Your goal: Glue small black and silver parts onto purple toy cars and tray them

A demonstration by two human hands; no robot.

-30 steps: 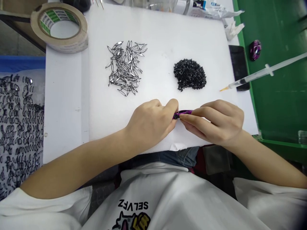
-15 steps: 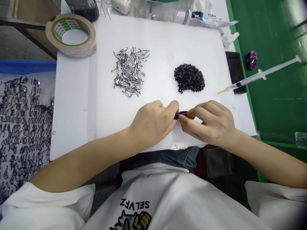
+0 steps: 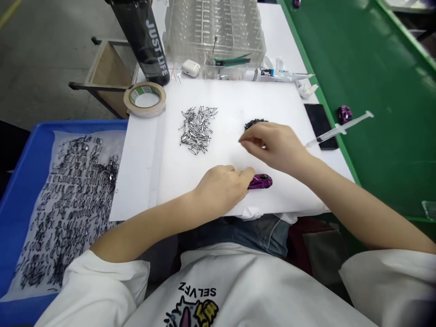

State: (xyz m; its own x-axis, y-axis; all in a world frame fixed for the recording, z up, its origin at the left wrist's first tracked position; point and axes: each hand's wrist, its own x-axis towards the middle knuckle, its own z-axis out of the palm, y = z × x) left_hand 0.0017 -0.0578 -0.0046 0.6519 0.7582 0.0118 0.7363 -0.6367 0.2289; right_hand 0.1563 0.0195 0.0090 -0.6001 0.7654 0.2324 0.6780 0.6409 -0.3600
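Near the front edge of the white bench [image 3: 136, 181], low on the pale sheet [image 3: 228, 150] that covers it, I see a small toy car [image 3: 261, 182], its body a glossy, deep purple broken up by black areas around the windows and roof. The roof faces upward, the length runs roughly crosswise to the person, and light glints off the rounded free end, which points rightward; the other end is hidden under the left hand [image 3: 223, 188]. The fingers there are wrapped around that hidden end, gripping it. The right hand [image 3: 275, 147] hovers above and beyond the car, apart from it, thumb and forefinger brought close at the tips; I cannot tell whether they meet or pinch some tiny piece. It partly covers a heap of black bits [image 3: 256, 121]. Left of that lies a loose scatter of slim, dark-rimmed silvery pieces [image 3: 196, 129]. Over on the right, a syringe [image 3: 329, 135] lies across a dark phone [image 3: 320, 119], and a second purple car [image 3: 344, 113] sits on the green surface [image 3: 374, 150] just beside them.
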